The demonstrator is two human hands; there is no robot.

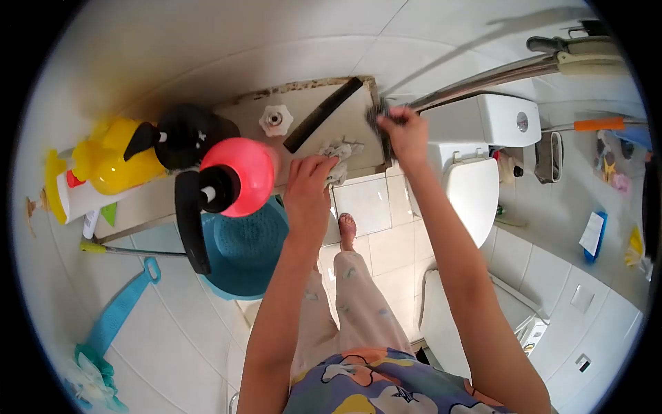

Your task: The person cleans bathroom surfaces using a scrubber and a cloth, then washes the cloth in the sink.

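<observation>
My right hand (408, 136) is closed around a dark, fuzzy scrubber (378, 116) at the right end of the ledge (252, 110); its exact material is blurred. At the front edge of the ledge, the fingers of my left hand (309, 186) are curled against a crumpled grey-white cloth (339, 153). Between the hands and the wall, a black comb (323, 115) lies slantwise on the ledge. A white tap knob (276, 121) sits left of the comb. Close to my left hand stands a pink spray bottle (245, 172) with a black head.
Black (189, 134) and yellow (117, 159) bottles crowd the left of the ledge. Below them is a blue basin (245, 255). On the right stands a toilet (472, 190), with long handles (489, 76) leaning above it. A blue brush (121, 307) is at lower left.
</observation>
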